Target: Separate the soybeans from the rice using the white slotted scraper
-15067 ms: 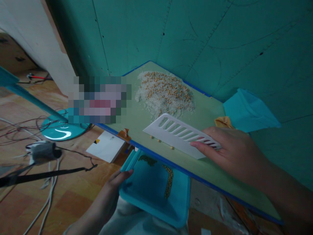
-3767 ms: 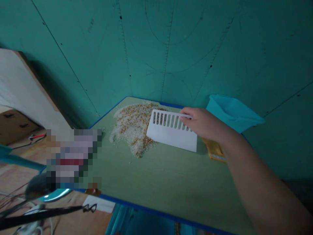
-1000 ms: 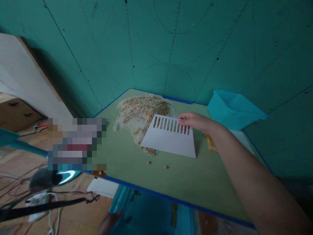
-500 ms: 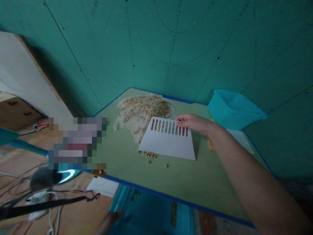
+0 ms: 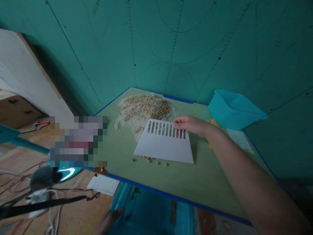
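My right hand (image 5: 192,125) grips the slotted top edge of a white plastic scraper (image 5: 163,146), whose lower edge rests on the green table (image 5: 200,179). A few yellow beans (image 5: 149,160) lie just in front of that edge. Behind the scraper spreads a pile of white rice mixed with yellow beans (image 5: 144,109). Below the table's blue front edge sits a teal tray (image 5: 151,212) with rows of beans in it. My left hand (image 5: 107,220) shows only in part at the tray's left rim, apparently holding it.
A teal box (image 5: 232,109) stands at the table's back right, with a yellow packet and a white paper (image 5: 241,140) near it. Teal walls close in behind. Left of the table lie cables, a fan base (image 5: 65,173) and a white card (image 5: 104,184) on the wooden floor.
My right hand has dragged the scraper towards the front edge and slightly left, pulling a few beans out of the pile. The tray below has stayed in place.
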Motion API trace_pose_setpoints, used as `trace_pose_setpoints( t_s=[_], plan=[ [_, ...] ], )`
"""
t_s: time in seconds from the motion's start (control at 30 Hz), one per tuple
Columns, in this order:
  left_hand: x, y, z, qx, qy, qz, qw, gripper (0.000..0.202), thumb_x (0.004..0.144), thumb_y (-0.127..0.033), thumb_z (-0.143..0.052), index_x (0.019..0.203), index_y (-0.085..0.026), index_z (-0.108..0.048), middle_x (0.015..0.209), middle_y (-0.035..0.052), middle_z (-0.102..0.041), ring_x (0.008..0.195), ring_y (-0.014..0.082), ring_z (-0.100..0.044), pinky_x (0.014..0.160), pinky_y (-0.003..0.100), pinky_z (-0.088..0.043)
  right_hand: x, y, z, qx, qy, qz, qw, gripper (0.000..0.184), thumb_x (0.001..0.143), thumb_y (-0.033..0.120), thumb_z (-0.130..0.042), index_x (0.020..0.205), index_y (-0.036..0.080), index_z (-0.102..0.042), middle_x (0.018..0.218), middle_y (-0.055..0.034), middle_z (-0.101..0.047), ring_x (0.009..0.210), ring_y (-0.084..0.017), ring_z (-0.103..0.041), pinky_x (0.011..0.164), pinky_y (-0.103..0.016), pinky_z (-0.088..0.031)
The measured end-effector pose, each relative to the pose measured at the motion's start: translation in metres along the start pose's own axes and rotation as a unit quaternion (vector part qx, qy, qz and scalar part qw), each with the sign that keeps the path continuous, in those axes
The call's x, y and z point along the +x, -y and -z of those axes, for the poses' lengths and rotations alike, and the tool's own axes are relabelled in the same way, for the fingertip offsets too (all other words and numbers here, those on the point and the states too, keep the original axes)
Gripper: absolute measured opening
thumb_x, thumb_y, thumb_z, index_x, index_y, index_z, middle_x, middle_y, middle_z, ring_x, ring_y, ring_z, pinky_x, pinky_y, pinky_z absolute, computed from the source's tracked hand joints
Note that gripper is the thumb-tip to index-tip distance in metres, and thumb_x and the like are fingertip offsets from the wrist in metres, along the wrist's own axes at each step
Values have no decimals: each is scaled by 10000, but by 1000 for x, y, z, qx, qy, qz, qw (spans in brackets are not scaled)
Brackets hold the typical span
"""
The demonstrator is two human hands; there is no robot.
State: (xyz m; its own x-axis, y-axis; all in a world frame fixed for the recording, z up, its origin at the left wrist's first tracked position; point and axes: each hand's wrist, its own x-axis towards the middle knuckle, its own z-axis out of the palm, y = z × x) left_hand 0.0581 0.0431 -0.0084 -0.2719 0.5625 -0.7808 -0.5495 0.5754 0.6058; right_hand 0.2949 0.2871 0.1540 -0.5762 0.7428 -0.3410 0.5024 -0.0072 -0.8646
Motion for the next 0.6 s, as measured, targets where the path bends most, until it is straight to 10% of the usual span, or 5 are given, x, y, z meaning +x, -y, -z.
trace_pose_setpoints(
  t_s=[0.6],
  plan=[
    [-1, -4, -6, 14, 10, 28, 999, 260, 613, -272, -679, 847, -159, -693, 460, 6, -696, 678, 334, -685, 690, 465, -532, 4, -5, 0, 13, -14, -6, 1000, 46, 765, 191, -497, 738, 162, -521, 601, 20, -543, 521, -96, -494, 535, -233, -376]
  ],
)
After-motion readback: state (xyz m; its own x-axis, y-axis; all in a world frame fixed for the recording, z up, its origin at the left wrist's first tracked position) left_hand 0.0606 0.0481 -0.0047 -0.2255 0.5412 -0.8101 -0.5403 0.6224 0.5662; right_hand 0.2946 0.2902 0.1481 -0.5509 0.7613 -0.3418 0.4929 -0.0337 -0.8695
